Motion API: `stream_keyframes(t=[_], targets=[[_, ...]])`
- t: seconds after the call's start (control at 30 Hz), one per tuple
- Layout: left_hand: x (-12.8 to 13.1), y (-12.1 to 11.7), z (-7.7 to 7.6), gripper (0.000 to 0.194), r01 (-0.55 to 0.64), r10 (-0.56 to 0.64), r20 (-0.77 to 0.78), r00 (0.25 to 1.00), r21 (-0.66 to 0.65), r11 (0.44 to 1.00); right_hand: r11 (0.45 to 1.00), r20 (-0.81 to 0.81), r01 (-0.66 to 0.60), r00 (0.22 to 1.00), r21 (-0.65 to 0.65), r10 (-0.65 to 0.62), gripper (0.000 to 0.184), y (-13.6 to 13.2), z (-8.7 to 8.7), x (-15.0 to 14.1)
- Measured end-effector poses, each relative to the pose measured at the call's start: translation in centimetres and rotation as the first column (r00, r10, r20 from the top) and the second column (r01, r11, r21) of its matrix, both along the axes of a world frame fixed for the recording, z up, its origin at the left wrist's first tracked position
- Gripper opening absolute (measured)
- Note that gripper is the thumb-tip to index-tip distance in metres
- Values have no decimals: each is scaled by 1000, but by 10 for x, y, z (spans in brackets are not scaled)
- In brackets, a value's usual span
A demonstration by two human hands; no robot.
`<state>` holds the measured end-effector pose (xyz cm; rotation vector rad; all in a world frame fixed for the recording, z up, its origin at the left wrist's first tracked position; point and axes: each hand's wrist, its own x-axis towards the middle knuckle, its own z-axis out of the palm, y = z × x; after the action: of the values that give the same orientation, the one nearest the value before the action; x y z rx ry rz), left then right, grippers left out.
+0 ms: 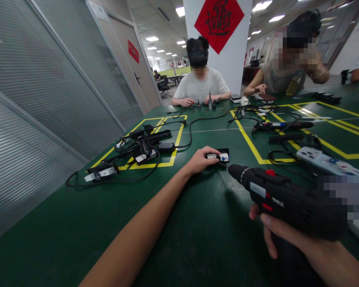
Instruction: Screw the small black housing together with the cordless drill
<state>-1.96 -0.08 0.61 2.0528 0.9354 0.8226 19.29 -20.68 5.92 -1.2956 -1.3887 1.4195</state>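
Observation:
My right hand is wrapped round the handle of a black cordless drill with red buttons. The drill points left and away from me. Its thin bit reaches towards a small black-and-white part with a blue spot, lying on the green table. Whether the bit touches that part cannot be made out. My left hand grips the part from the left, fingers over its top, and hides much of it.
Black cables and devices lie at left inside yellow tape lines. More cables and a pen-like tool are at right, near a grey power strip. Two people wearing headsets sit across the table; one has both hands near small dark parts.

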Motion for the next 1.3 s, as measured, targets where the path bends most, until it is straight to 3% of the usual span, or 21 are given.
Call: stream_keyframes(t=[0.1, 0.27, 0.47, 0.7, 0.93, 1.23, 1.3], targets=[[0, 0, 0, 33, 2, -2, -1, 1000, 11, 1000, 1000, 69, -1, 998, 9, 0, 21, -1, 3, 0], [1, 1, 0, 32, 0, 0, -1, 1000, 4, 1000, 1000, 54, 15, 998, -8, -15, 22, -2, 4, 0], [1, 1, -1, 31, 0, 0, 10, 1000, 6, 1000, 1000, 7, 2, 1000, -21, -2, 38, 0, 4, 0], [0, 1, 0, 31, 1, -1, 8, 1000, 5, 1000, 1000, -10, -18, 1000, 15, 18, 32, 1, -1, 2], [1, 1, -2, 31, -9, 9, -1, 1000, 12, 1000, 1000, -30, 8, 1000, 15, -7, 46, 1, -1, 0], [0, 3, -4, 32, 4, -4, 18, 1000, 26, 1000, 1000, -11, -4, 1000, 19, 4, 33, 1, -4, 3], [0, 3, -4, 31, 9, -10, 23, 1000, 25, 1000, 999, 18, -12, 1000, 35, 12, 22, 1, -5, 2]])
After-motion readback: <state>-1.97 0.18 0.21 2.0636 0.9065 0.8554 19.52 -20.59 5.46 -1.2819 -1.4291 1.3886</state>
